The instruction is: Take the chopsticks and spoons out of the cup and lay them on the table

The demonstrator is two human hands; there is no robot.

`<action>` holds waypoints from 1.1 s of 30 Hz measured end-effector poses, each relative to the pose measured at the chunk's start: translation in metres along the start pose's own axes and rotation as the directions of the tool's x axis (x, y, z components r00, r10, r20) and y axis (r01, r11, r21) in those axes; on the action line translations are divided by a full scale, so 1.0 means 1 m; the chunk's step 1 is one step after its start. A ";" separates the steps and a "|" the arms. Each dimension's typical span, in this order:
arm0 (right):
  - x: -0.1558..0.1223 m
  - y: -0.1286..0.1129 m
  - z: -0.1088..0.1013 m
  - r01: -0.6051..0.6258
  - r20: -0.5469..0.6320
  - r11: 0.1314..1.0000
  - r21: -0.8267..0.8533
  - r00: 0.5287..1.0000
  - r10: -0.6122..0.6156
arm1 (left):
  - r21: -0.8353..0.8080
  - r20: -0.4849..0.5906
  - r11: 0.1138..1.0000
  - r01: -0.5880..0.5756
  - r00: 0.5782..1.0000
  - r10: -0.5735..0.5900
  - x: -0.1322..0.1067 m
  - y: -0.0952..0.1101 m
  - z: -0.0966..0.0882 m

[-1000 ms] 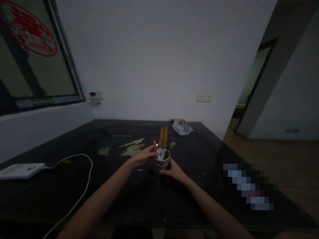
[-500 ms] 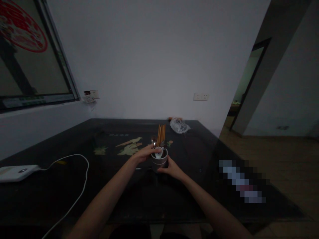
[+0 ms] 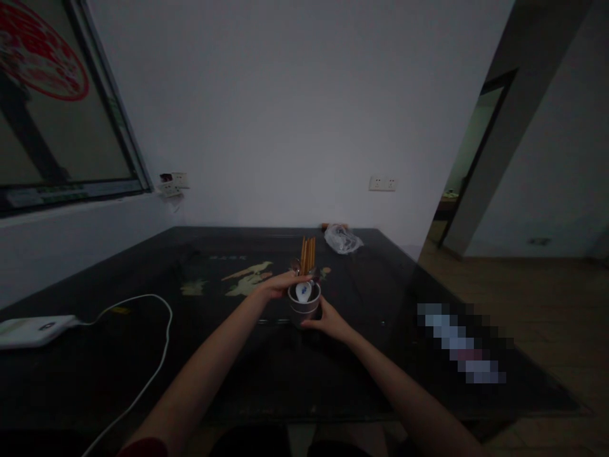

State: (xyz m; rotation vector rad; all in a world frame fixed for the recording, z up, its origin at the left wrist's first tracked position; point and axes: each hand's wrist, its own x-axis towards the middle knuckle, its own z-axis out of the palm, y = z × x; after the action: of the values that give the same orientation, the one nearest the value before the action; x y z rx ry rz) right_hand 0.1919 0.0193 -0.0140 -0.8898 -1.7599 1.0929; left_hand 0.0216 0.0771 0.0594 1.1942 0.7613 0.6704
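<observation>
A grey cylindrical cup (image 3: 304, 310) stands on the dark table in front of me. My right hand (image 3: 329, 321) is wrapped round its right side and front. Inside the cup are several wooden chopsticks (image 3: 309, 255), a white ceramic spoon (image 3: 303, 292) with a blue mark, and metal spoons (image 3: 295, 265) behind it. My left hand (image 3: 284, 283) lies at the cup's left rim, its fingers stretched across behind the white spoon, by the metal spoons and the chopsticks. Whether its fingertips touch them I cannot tell.
A crumpled clear plastic bag (image 3: 342, 239) lies at the table's back edge. To the left is a white device (image 3: 35, 331) with a white cable (image 3: 166, 330) curving toward me. A blurred-out item (image 3: 459, 343) lies on the right. The table (image 3: 266, 387) meets a wall behind.
My left hand's fingers have moved off the white spoon to behind it, so its bowl and blue mark now show. My right hand stays on the cup.
</observation>
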 end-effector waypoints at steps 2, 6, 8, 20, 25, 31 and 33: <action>0.000 0.001 0.000 0.007 -0.001 1.000 0.002 1.000 -0.007 | -0.025 0.043 1.000 0.014 0.999 -0.013 0.004 0.001 0.003; 0.000 0.002 -0.001 -0.011 -0.005 1.000 -0.025 1.000 0.010 | -0.056 0.056 0.998 0.018 0.998 -0.015 0.009 0.001 0.006; 0.000 0.003 -0.001 -0.015 -0.006 0.999 -0.039 1.000 0.015 | -0.061 0.034 0.998 0.001 0.999 0.001 0.012 0.000 0.006; 0.002 0.011 0.000 0.021 -0.004 0.998 -0.054 1.000 -0.021 | 0.183 0.080 0.981 -0.056 0.996 0.042 0.009 0.002 0.006; 0.002 0.015 0.000 0.032 0.015 0.998 -0.052 0.999 -0.031 | 0.223 0.107 0.968 -0.111 0.990 0.089 0.006 0.001 0.006; 0.003 0.013 0.000 0.041 0.011 0.998 -0.037 0.999 -0.041 | 0.190 0.140 0.971 -0.148 0.983 0.122 0.006 -0.001 0.003; 0.003 0.013 0.000 0.039 0.007 0.999 -0.036 0.999 -0.039 | 0.174 0.143 0.974 -0.146 0.982 0.122 0.005 -0.001 0.004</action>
State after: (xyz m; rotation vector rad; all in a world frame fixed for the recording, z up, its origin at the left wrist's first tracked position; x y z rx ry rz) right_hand 0.1923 0.0264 -0.0248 -0.8711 -1.8005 1.0428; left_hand 0.0278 0.0791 0.0586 1.4543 0.6455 0.6350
